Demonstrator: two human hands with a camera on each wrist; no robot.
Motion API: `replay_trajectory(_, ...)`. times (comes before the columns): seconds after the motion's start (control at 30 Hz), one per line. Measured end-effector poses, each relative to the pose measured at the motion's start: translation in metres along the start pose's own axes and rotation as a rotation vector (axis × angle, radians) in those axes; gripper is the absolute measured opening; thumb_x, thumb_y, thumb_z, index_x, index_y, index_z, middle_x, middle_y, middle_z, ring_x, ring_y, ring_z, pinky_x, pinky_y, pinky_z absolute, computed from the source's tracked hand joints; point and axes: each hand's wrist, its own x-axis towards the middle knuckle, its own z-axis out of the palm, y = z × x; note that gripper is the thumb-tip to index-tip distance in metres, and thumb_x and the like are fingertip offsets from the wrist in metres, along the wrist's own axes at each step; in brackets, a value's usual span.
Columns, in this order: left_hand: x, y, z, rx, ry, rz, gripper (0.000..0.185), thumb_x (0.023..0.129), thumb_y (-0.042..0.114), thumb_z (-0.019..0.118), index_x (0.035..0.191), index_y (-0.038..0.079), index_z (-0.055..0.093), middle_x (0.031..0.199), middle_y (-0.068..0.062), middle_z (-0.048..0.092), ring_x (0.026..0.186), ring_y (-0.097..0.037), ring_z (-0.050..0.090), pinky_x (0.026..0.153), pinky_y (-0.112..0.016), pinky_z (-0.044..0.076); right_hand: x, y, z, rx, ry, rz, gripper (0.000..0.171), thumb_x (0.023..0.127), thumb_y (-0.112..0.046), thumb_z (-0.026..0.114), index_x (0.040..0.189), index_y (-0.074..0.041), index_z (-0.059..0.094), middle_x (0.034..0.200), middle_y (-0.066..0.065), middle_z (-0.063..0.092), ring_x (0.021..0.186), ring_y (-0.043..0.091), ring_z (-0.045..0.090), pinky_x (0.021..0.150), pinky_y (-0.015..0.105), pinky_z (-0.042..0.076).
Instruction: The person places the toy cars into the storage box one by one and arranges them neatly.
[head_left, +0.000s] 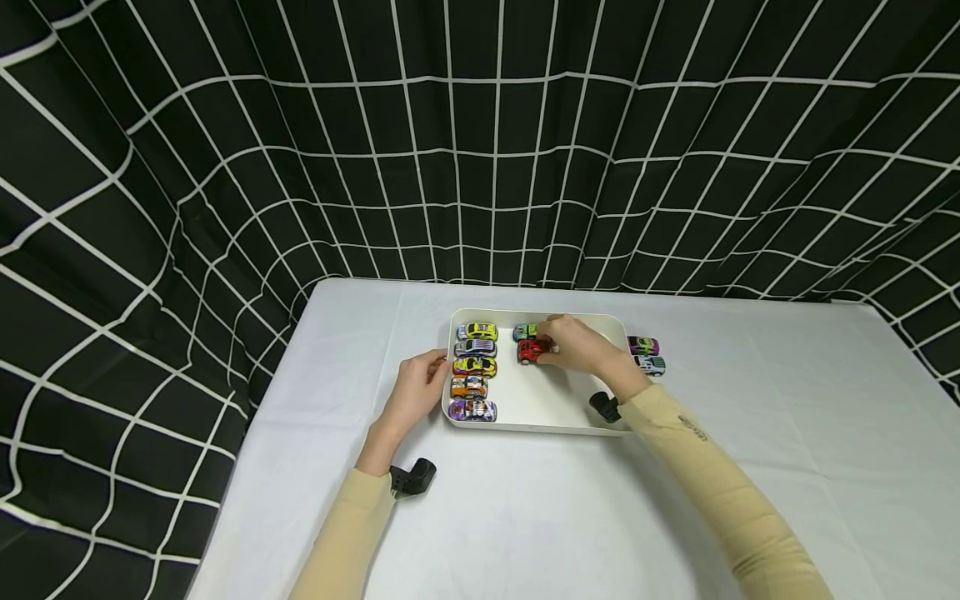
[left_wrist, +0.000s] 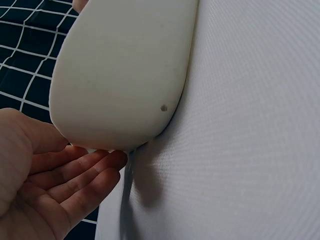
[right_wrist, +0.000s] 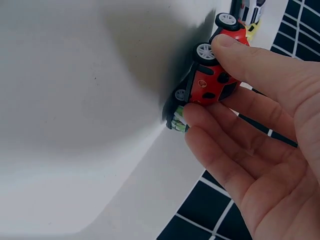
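Observation:
A red toy car is in my right hand, which pinches it between thumb and fingers. The right wrist view shows the car with its wheels turned towards the tray. Just behind it in the tray, a green and blue toy car is partly covered by the hand. My left hand is at the left end of the white tray, its relaxed fingers touching the outer wall. In the left wrist view those fingertips meet the tray's lower corner, with the palm turned up.
Several toy cars line the tray's left side in a column. Outside its right wall, a purple and green car and a white patterned car sit on the white tablecloth. A black gridded curtain hangs behind the table.

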Motion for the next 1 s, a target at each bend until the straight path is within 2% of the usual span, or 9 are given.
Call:
replay_trajectory(0.27, 0.0002, 0.0004, -0.0003, -0.005, 0.006, 0.007, 0.027, 0.093, 0.007, 0.055, 0.114, -0.009, 0.060, 0.098, -0.021, 0.067, 0.087, -0.025, 0.065, 0.075, -0.031, 0.055, 0.0036, 0.0005, 0.0036, -0.012, -0.014, 0.027, 0.018, 0.075, -0.009, 0.077, 0.079, -0.001, 0.062, 0.072, 0.007, 0.055, 0.065, 0.014, 0.043, 0.057, 0.026, 0.038)
replay_trajectory(0.6, 0.0002, 0.0015, -0.0010, -0.013, 0.006, 0.009, 0.027, 0.093, 0.006, 0.054, 0.114, -0.010, 0.060, 0.098, -0.021, 0.067, 0.086, -0.025, 0.065, 0.074, -0.031, 0.055, 0.0033, 0.0007, 0.0063, -0.020, 0.017, -0.003, 0.019, 0.073, -0.007, 0.078, 0.078, 0.000, 0.062, 0.071, 0.008, 0.054, 0.064, 0.014, 0.043, 0.056, 0.026, 0.038)
replay_trajectory(1.0, 0.0006, 0.0000, -0.0011, -0.011, 0.010, 0.026, 0.027, 0.092, 0.006, 0.055, 0.113, -0.010, 0.060, 0.097, -0.021, 0.067, 0.085, -0.025, 0.066, 0.073, -0.030, 0.055, 0.0018, -0.0029, 0.0065, -0.065, 0.015, 0.025, 0.020, 0.073, -0.008, 0.078, 0.078, 0.000, 0.061, 0.075, 0.009, 0.055, 0.062, 0.015, 0.044, 0.055, 0.027, 0.040)
